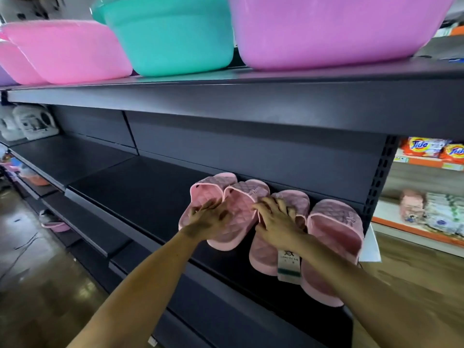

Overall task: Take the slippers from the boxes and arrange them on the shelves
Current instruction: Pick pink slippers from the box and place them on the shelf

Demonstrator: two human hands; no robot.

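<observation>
Head view: I am looking down at a dark metal shelf (140,187) with four pink quilted slippers lying on it at its right end, toes toward the back panel.

The left pair sits side by side and touching: the outer left slipper (212,184) and the inner left slipper (242,212). My left hand (208,218) lies flat across both, fingers spread and straight, gripping nothing. It is a little blurred.

The right pair lies just beside them, heels hanging slightly over the shelf's front lip. My right hand (278,222) rests on the inner right slipper (265,257), fingers splayed over its strap and reaching the edge of the slipper to its left. As far as I can tell it is pressing rather than gripping. The outer right slipper (335,237) is touched by neither hand. A white paper tag (288,266) with a green band lies between this pair's heels.

The upper shelf (226,101) carries a pink basin (67,51), a teal basin (170,36) and a lilac basin (326,28) in a row. On another rack at the far right sit orange Tide packets (426,146). At the far left of the lower level stand white jugs (32,121), too blurred to read.
</observation>
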